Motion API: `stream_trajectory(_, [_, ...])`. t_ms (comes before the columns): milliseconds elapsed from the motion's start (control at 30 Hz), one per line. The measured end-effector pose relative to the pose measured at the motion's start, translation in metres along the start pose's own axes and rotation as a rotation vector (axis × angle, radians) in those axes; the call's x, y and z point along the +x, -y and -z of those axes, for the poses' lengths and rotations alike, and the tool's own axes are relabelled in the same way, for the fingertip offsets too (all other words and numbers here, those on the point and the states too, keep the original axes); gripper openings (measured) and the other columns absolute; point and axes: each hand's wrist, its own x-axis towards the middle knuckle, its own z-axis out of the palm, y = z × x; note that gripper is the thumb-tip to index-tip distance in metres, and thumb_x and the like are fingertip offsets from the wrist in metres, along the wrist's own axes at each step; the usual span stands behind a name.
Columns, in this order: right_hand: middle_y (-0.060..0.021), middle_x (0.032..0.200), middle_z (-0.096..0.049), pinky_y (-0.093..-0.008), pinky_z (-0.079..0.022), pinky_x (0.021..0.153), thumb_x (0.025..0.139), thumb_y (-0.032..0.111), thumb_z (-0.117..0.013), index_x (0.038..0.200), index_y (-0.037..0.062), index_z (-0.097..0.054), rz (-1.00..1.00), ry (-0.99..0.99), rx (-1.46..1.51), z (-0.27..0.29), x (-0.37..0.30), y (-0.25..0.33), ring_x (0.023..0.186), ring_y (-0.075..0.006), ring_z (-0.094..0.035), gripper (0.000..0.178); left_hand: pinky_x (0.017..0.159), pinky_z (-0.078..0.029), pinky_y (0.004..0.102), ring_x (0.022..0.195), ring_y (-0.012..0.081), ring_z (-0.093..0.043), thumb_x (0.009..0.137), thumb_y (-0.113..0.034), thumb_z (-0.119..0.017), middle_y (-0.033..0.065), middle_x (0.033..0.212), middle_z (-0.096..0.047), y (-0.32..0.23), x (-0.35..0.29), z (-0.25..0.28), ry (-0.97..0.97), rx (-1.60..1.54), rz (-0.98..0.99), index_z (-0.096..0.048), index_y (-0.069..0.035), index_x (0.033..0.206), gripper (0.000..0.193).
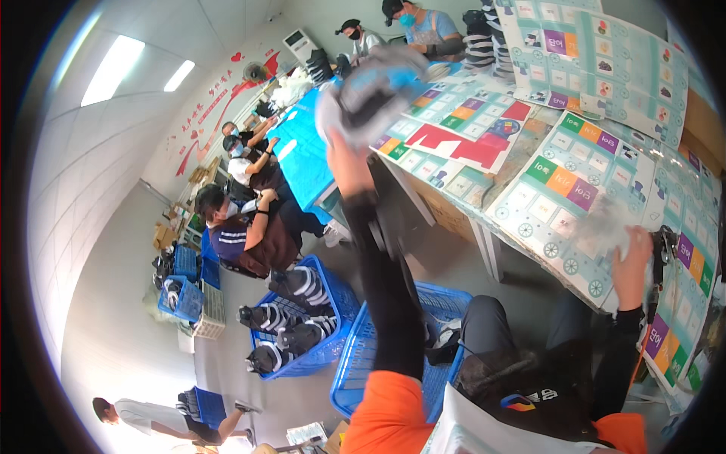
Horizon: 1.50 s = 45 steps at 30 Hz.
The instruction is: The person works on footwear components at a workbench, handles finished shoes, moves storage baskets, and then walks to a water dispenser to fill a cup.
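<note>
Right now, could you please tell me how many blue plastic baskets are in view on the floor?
5, perhaps more hidden: one empty basket by my knees, one holding striped bundles, two beside the seated people, one near the standing person.

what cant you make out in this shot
- Head view: the grey and blue bundle in the left hand is motion-blurred; its kind is unclear.
- The clear item under the right hand is blurred by glare.
- The nearest blue basket is partly hidden by the left forearm.
</note>
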Motion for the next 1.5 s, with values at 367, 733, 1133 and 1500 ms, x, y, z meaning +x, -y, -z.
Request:
stream_trajectory(367, [-0.0152,0.132,-0.061,-0.0421,-0.04,0.111,0.09,0.002,-0.066,0.113,0.0052,-0.069,0.129,0.138,0.097,0.025,-0.008,0.038,0.129,-0.0353,-0.054,0.024,0.094,-0.054,0.0332,0.113,0.0211,-0.068,0.108,-0.038,-0.056,0.011,0.13,-0.068,0.148,-0.035,0.098,0.537,0.598,0.401,-0.058,-0.006,0.144,0.048])
stream_trajectory(733, [-0.009,0.13,-0.064,-0.0392,-0.04,0.112,0.099,0.003,-0.061,0.107,0.0044,-0.069,0.136,0.309,0.012,0.008,-0.017,0.06,0.133,-0.0284,-0.056,0.012,0.075,-0.057,0.0455,0.097,0.0305,-0.071,0.084,-0.032,-0.071,0.0114,0.102,-0.071,0.5,-0.463,0.493,1.641,1.67,0.795,-0.073,-0.016,0.108,0.03])
stream_trajectory(1133, [-0.0184,0.131,-0.06,-0.0422,-0.045,0.105,0.09,-0.012,-0.057,0.097,0.0,-0.063,0.259,0.43,0.079,-0.006,-0.02,0.15,0.127,-0.0352,-0.058,0.015,0.088,-0.056,0.0467,0.118,0.0282,-0.064,0.086,-0.042,-0.067,0.0093,0.125,-0.069,0.531,-0.462,0.482,1.362,1.789,0.903,-0.075,-0.022,0.116,0.037])
stream_trajectory(1500, [-0.0168,0.113,-0.06,-0.0444,-0.044,0.105,0.077,-0.015,-0.058,0.09,-0.0006,-0.061,0.243,0.674,0.268,-0.043,-0.029,0.204,0.121,-0.0393,-0.058,0.019,0.088,-0.058,0.0451,0.112,0.0313,-0.068,0.089,-0.03,-0.064,0.0144,0.119,-0.072,0.52,-0.465,0.473,1.265,1.697,1.092,-0.076,-0.016,0.115,0.032])
